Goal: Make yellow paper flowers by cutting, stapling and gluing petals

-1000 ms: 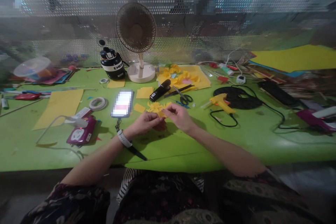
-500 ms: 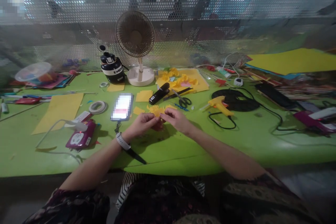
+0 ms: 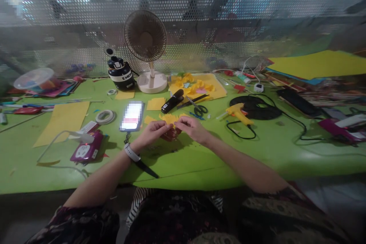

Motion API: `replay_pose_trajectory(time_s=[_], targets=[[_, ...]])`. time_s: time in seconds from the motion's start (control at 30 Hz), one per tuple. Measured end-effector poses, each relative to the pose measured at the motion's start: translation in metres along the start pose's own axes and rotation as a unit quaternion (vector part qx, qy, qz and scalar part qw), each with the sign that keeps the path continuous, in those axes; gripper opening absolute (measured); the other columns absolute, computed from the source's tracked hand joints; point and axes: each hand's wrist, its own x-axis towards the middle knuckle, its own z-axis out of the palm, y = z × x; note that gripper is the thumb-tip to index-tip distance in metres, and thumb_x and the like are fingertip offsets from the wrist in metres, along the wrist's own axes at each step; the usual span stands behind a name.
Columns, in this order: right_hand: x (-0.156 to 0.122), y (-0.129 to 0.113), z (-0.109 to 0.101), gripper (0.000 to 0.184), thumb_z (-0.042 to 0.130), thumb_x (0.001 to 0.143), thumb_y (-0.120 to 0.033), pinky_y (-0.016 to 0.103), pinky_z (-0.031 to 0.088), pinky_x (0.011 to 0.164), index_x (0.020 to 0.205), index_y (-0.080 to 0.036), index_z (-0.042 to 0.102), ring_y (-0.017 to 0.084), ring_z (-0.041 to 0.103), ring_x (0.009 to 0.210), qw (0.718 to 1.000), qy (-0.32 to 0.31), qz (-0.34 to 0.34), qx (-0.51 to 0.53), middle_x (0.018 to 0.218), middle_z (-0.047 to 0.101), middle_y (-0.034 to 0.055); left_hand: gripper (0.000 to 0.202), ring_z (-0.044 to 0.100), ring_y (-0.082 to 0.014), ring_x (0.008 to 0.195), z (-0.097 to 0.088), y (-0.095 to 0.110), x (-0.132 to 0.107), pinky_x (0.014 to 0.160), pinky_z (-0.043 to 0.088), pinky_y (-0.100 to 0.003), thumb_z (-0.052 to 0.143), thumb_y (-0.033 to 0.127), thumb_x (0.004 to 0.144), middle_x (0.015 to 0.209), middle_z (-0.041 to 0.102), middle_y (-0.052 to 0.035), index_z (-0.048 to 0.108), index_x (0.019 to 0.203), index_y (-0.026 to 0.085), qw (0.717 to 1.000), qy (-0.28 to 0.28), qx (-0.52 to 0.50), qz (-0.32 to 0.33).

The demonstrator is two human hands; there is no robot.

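Both hands meet in front of me above the green table (image 3: 183,160). My left hand (image 3: 156,131) is closed, thumb and fingers pinching a piece of yellow paper (image 3: 168,117). My right hand (image 3: 192,129) pinches the same paper from the other side, its fingertips almost touching the left thumb. The paper looks crinkled or fringed along its far edge; its lower part is hidden by my fingers. Just beyond the hands lie a black stapler (image 3: 172,101), scissors (image 3: 200,110) and a small stack of yellow paper squares (image 3: 156,104).
A phone (image 3: 132,116) and a tape roll (image 3: 105,116) lie left, near a purple power strip (image 3: 87,148). To the right are a yellow glue gun (image 3: 239,113) and a coiled black cable (image 3: 257,107). A fan (image 3: 145,38) and a bottle (image 3: 121,74) stand behind.
Both hands keep their pinch on the yellow paper, with the fingers shifting only slightly. The whole view has moved a little; the things on the table lie as before.
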Motion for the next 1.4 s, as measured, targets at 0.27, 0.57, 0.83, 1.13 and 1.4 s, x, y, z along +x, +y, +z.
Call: replay_pose_trajectory(time_s=[0.27,0.57,0.83,1.13,1.4], targets=[[-0.002,0.003,0.001,0.041,0.062,0.086,-0.057,0.029,0.042,0.063,0.069,-0.020,0.058,0.014,0.053,0.063,0.998,0.021,-0.021,-0.058,0.066,0.059,-0.0006,0.043,0.074,-0.0154,0.072,0.001,-0.001,0.001,0.071,0.062,-0.029,0.066,0.056,0.087,0.081,0.076,-0.0100,0.066,0.084,0.013,1.000,-0.002,0.014,0.001],[-0.001,0.007,0.003,0.040,0.060,0.089,-0.055,0.029,0.039,0.058,0.069,-0.021,0.055,0.014,0.048,0.060,0.994,0.015,-0.041,-0.099,0.064,0.055,-0.0015,0.041,0.071,-0.0134,0.064,0.004,-0.005,0.004,0.061,0.060,-0.026,0.069,0.054,0.084,0.077,0.075,-0.0068,0.058,0.078,0.015,0.994,0.077,0.071,0.039],[0.000,0.009,0.003,0.038,0.060,0.089,-0.055,0.030,0.042,0.061,0.072,-0.022,0.057,0.015,0.053,0.061,0.995,0.016,-0.035,-0.095,0.065,0.058,-0.0009,0.041,0.070,-0.0139,0.072,0.005,0.000,0.004,0.060,0.058,-0.023,0.072,0.055,0.081,0.079,0.073,-0.0047,0.064,0.082,0.015,0.992,0.112,0.052,0.038],[0.005,0.007,-0.008,0.038,0.064,0.088,-0.055,0.032,0.049,0.066,0.074,-0.020,0.062,0.015,0.060,0.065,0.997,0.037,-0.017,-0.066,0.071,0.063,0.0021,0.040,0.069,-0.0134,0.067,0.001,-0.001,0.006,0.062,0.056,-0.025,0.077,0.052,0.076,0.076,0.073,-0.0048,0.067,0.082,0.014,0.980,0.188,0.016,0.063],[0.027,0.000,-0.079,0.019,0.062,0.089,-0.035,0.034,0.053,0.073,0.080,-0.019,0.062,0.018,0.065,0.071,0.950,0.240,0.027,-0.198,0.082,0.069,0.0051,0.037,0.072,-0.0150,0.079,-0.016,0.001,0.011,0.067,0.056,-0.024,0.079,0.048,0.076,0.085,0.074,-0.0047,0.065,0.086,0.016,0.942,0.305,-0.088,0.105]])
